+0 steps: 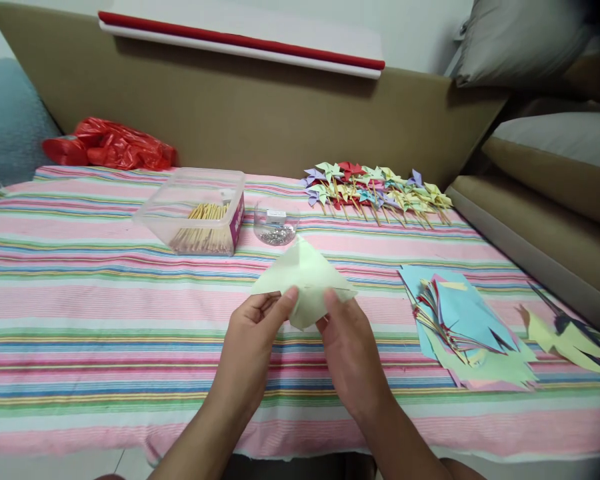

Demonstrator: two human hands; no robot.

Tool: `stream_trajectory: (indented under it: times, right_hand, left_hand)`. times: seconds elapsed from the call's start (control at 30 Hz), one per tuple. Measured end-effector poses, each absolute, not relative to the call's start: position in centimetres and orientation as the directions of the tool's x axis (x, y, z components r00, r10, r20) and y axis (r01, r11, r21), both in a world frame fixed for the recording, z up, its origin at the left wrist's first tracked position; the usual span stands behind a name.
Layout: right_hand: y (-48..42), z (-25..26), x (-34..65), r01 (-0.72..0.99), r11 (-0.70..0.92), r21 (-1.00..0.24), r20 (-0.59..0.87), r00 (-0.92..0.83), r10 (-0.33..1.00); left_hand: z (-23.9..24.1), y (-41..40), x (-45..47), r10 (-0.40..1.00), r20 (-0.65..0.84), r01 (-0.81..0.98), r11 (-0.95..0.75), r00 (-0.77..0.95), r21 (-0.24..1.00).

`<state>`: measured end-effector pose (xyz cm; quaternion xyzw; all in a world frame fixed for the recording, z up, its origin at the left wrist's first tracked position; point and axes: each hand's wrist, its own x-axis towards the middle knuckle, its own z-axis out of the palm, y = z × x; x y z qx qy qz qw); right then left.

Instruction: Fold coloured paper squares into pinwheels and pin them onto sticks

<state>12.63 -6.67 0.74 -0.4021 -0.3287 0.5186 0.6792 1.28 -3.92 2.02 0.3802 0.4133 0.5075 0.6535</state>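
A pale green square of paper [305, 270], turned corner-up and creased, is held above the striped cloth. My left hand [255, 333] pinches its left side, thumb on top and fingers curled beneath. On the other side my right hand [347, 340] grips the paper the same way, its thumb pressed near the right corner. A slit or crease line shows close to the right thumb. Just beyond the paper stands a clear round container [277, 227] of small metal pins. To its left is a clear plastic box [195, 213] holding many thin wooden sticks.
Finished paper pinwheels [375, 190] on sticks lie at the back right. Cut coloured paper [470, 320] is stacked on the right, beside dark-handled scissors [563, 323] partly under yellow paper. A red plastic bag [115, 143] lies back left. Cushions [555, 160] border the right edge.
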Motion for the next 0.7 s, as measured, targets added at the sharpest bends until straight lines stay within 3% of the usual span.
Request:
stream_trajectory:
  times: [0.07, 0.13, 0.23, 0.3, 0.37, 0.53, 0.7]
  right_hand:
    - [-6.8, 0.7, 13.3, -0.257, 0.25, -0.933, 0.155, 0.339, 0.928]
    - [-6.9, 0.5, 14.1, 0.07, 0.371, -0.926, 0.369, 0.377, 0.85]
    - [-7.1, 0.2, 15.2, 0.56, 0.492, -0.667, 0.656, 0.129, 0.743]
    - [-7.1, 0.0, 15.7, 0.707, 0.52, -0.479, 0.7, -0.05, 0.712]
    - [-7.0, 0.0, 15.9, 0.759, 0.52, -0.393, 0.705, -0.115, 0.7]
    - [-7.1, 0.4, 15.7, 0.776, 0.528, -0.346, 0.728, -0.133, 0.672]
    - [-7.3, 0.9, 15.4, 0.701, 0.479, -0.528, 0.672, 0.001, 0.74]
  left_hand:
    - [2.1, -3.6, 1.1, 0.979, -0.178, -0.38, 0.202, 0.098, 0.903]
    - [2.2, -3.2, 0.8, 0.977, -0.2, -0.411, 0.214, 0.076, 0.886]
    - [2.2, -3.0, 0.3, 0.972, -0.222, -0.427, 0.233, 0.074, 0.874]
    - [2.1, -3.1, 0.2, 0.971, -0.229, -0.426, 0.239, 0.075, 0.873]
    - [2.0, -3.1, 0.1, 0.97, -0.229, -0.427, 0.241, 0.082, 0.871]
    - [2.1, -3.1, 0.3, 0.963, -0.245, -0.416, 0.268, 0.108, 0.869]
    - [2.0, -3.1, 0.3, 0.971, -0.221, -0.351, 0.24, 0.095, 0.905]
